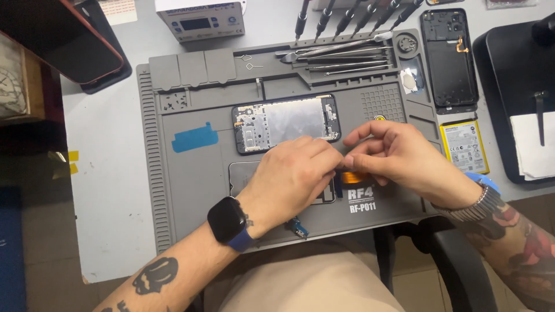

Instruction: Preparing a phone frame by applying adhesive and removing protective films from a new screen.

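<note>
I see my left hand [292, 173] and right hand [399, 156] meeting fingertip to fingertip over the grey repair mat [191, 190], both pinched narrow on a thin orange flex strip [354, 175] that shows just between them. Under my left palm lies a dark screen panel [245, 173], mostly covered; only its left end and a bit of its near edge show. Just beyond my knuckles sits the opened phone frame [286, 122] with its silvery plate, close to my fingers but apart from them. Left of my left hand the mat is open as far as a blue adhesive piece [195, 137]. Near my left wrist, at the mat's near edge, rests a small blue part [299, 228]. Right of my right hand, off the mat's edge, lies a yellow-rimmed battery [464, 145], and further out a black back cover [448, 58]. Tools [341, 55] fill the tray along the far edge.
</note>
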